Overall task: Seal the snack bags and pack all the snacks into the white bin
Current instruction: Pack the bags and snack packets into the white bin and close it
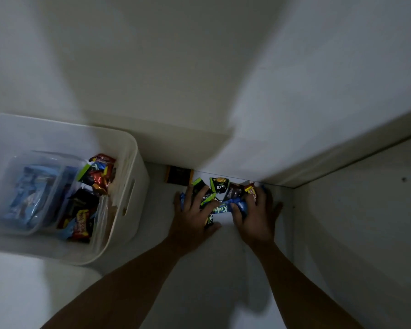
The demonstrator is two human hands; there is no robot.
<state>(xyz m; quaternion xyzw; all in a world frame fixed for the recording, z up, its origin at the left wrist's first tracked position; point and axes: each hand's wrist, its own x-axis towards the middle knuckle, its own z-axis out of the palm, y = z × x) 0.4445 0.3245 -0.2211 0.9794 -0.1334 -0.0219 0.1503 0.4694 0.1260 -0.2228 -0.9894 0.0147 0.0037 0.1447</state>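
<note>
A white bin [141, 176] stands at the left. It holds a clear bag of blue packets [31, 193] and a clear bag of mixed red, black and green snacks [86, 210]. To the right of the bin, a pile of loose snack packets [220, 186] lies on the white shelf, close to the back wall. My left hand [190, 219] lies over the pile's left side, with black-and-green packets between its fingers and thumb. My right hand [256, 217] grips the right side, its fingers curled on a blue packet [223, 207].
A small dark box [178, 176] sits at the back between the bin and the pile. A white overhanging panel [247, 138] hangs low just above the snacks. A side wall [342, 222] closes the shelf on the right. The light is dim.
</note>
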